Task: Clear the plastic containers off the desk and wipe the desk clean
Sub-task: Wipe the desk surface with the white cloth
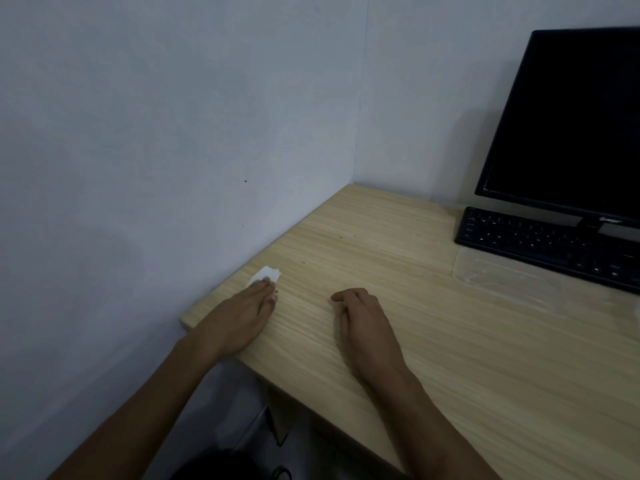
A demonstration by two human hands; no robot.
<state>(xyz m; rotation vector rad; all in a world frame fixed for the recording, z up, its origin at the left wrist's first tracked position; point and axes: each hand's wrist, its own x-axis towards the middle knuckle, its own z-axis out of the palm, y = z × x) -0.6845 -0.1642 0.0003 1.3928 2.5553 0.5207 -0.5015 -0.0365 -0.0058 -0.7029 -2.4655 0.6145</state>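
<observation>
The left hand point(247, 306) is pressing straight fingers on a white wipe point(265, 274) near the worktop's point(433, 358) left edge, while 1 clear plastic container point(505, 278) is lying toward the right edge, nearer the loosely curled, empty right hand point(363, 317).

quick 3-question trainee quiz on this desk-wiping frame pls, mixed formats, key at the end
1. True or false: the left hand lies flat on the white tissue near the desk's wall-side edge.
2. Multiple choice: where is the clear plastic container? A) under the left hand B) in front of the black keyboard C) on top of the monitor
3. Fill in: the right hand rests on the desk with loosely curled fingers and holds ____.

Key: 1 true; 2 B; 3 nothing
</observation>
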